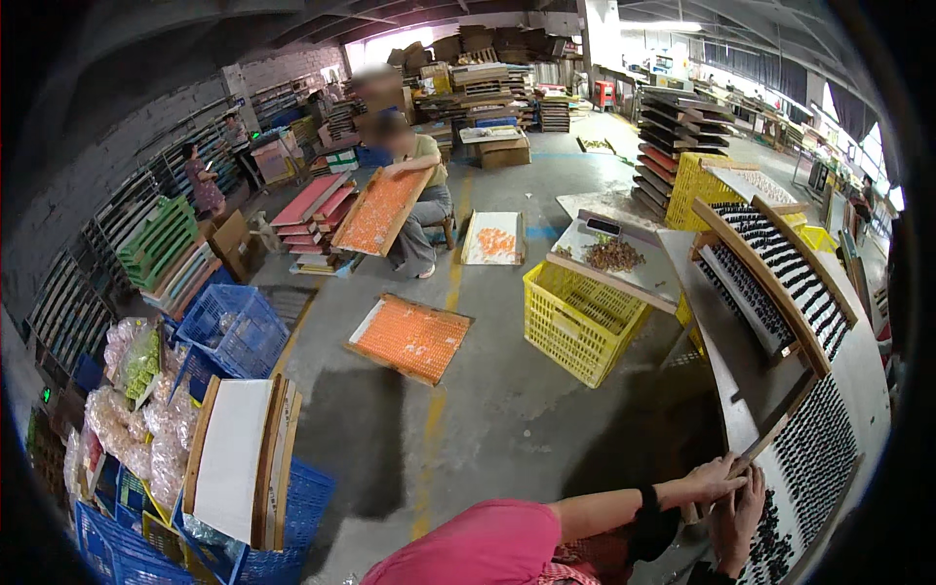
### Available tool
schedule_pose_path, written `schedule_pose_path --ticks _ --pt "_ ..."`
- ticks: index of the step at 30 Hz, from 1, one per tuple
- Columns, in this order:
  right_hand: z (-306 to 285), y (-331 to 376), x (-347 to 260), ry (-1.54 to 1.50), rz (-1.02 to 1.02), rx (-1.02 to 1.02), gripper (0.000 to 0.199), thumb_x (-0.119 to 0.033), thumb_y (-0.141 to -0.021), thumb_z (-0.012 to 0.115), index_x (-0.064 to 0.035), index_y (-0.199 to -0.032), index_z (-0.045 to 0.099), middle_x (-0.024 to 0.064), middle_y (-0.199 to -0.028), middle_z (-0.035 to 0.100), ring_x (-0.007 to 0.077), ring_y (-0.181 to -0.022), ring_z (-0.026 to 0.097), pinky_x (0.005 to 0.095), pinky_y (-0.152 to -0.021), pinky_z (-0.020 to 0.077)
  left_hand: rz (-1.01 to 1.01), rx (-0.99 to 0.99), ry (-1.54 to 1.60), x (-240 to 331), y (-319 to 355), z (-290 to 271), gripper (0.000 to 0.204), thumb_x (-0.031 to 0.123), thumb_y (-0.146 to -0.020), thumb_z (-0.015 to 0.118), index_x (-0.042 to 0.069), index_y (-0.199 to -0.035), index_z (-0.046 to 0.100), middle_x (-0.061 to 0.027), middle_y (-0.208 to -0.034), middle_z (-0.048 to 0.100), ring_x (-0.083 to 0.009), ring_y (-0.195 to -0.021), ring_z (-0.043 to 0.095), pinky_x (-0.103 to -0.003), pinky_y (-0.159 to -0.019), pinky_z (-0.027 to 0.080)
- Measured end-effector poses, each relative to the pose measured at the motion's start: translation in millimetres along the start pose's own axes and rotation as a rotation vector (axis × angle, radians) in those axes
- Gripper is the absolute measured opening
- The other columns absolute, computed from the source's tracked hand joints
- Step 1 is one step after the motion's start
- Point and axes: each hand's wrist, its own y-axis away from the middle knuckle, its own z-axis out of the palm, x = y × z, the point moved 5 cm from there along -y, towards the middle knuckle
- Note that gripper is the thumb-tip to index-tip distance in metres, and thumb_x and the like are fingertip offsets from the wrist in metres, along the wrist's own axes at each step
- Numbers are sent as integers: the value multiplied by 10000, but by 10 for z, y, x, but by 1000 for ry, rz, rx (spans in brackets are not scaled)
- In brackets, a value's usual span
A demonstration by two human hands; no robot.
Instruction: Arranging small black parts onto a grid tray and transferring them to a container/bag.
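Note:
At the lower right, a wood-edged white tray [795, 522] holds rows of small black pieces [817, 429], with a looser heap of them [768, 546] at its near end. My left hand [717, 479] reaches to the tray's left edge, its fingers bent and pressed together. Just below it, touching or nearly so, my right hand [738, 522] has its fingers drawn together at the same edge. Whatever either hand pinches is too small or hidden to make out. Beyond lie more wood-edged trays [770, 268] of black pieces in rows.
A yellow crate [575, 331] stands ahead, near a board [634, 278] with brownish pieces and a phone. An orange-covered tray [409, 336] lies on the floor. A seated person [429, 171] holds another orange tray [383, 210]. Blue crates [302, 517] and bagged goods stand left.

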Motion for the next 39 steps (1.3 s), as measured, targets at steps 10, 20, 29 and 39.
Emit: schedule_pose_path --ticks 10,20,29,39 --pt "-39 94 -101 57 -35 -48 685 -276 -731 625 98 -1264 416 265 -1308 433 402 -1289 332 478 -1080 247 57 122 587 -387 372 309 604 425 -869 599 92 -1303 341 -185 -1064 582 -267 -951 596 -342 -831 468" --pt "0 89 -56 42 -105 16 635 -247 -719 636 93 -1225 458 251 -1281 467 412 -1266 362 489 -1080 244 159 312 534 -507 264 430 493 320 -910 568 91 -1296 361 -158 -1116 567 -245 -1020 583 -344 -875 454" --pt "-10 81 55 -160 -13 -50 540 -212 -753 592 71 -1202 493 219 -1280 484 414 -1267 360 499 -1077 250 183 293 705 -425 391 419 465 180 -907 563 86 -1309 349 -138 -1119 568 -219 -1023 583 -330 -869 456" --pt "150 176 10 197 -78 86 436 -157 -793 549 59 -1171 527 213 -1272 503 416 -1270 365 493 -1080 255 251 245 707 -411 358 446 436 108 -912 526 48 -1298 333 -150 -1212 502 -210 -1150 501 -321 -965 402"
